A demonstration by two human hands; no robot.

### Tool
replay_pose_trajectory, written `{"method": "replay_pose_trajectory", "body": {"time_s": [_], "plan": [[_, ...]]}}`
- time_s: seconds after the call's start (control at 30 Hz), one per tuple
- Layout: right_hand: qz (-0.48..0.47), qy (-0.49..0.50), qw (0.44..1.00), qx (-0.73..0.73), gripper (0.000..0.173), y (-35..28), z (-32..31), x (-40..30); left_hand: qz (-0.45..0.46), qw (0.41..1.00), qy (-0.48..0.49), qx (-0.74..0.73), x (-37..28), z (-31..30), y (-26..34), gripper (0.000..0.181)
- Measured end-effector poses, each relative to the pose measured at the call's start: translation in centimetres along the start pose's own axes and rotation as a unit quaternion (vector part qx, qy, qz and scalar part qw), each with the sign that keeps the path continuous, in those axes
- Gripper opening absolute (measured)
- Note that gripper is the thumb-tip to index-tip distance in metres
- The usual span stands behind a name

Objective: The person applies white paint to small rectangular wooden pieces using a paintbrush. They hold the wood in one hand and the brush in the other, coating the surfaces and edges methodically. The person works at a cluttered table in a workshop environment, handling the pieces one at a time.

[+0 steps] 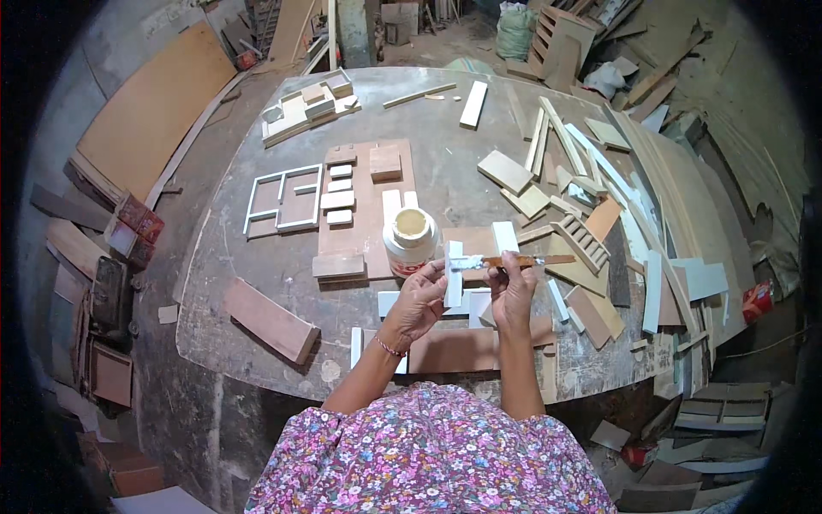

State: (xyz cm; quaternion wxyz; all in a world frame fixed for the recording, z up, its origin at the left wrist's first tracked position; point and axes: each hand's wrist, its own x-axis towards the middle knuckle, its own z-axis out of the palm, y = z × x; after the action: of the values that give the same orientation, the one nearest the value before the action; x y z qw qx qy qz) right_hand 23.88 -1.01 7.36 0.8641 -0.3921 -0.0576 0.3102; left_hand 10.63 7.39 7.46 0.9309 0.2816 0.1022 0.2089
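Observation:
My left hand (420, 299) holds a small white-faced wooden block (453, 276) upright by its left side. In my right hand (512, 283) is a thin brown wooden stick (533, 261), held level, with white glue smeared on its left end. That end lies against the upper face of the block. An open white plastic jar (411, 241) of pale glue stands just beyond my left hand. Behind the jar a brown wooden panel (359, 241) carries several small blocks. White strips (389, 303) and a brown board (449, 351) lie below my hands.
A white wooden frame (282, 232) and a thick brown block (273, 321) lie to the left. At the back left sits a wooden assembly (302, 122). Loose offcuts, a small slatted wooden piece (580, 243) and long strips (652, 225) crowd the table's right side.

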Motion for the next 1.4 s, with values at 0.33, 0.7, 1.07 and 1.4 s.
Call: {"method": "replay_pose_trajectory", "body": {"time_s": [0.33, 0.7, 1.07, 1.4], "plan": [[-0.012, 0.025, 0.999, 0.022, 0.013, -1.4, 1.8, -1.2, -0.012, 1.000, 0.014, 0.014, 0.2, -0.8, -0.8, 0.039], [-0.014, -0.015, 1.000, -0.022, 0.014, 0.2, 0.6, -0.3, 0.002, 0.999, 0.035, 0.006, 0.0, -1.0, 0.0, 0.036], [-0.027, -0.061, 0.998, -0.022, 0.014, 0.9, 2.0, -0.5, 0.006, 0.998, 0.061, 0.029, -1.2, -2.0, 1.4, 0.037], [0.034, -0.091, 0.995, -0.031, 0.009, 1.8, 0.9, -1.5, 0.034, 0.996, 0.076, -0.031, -2.6, -2.3, 2.4, 0.037]]}}
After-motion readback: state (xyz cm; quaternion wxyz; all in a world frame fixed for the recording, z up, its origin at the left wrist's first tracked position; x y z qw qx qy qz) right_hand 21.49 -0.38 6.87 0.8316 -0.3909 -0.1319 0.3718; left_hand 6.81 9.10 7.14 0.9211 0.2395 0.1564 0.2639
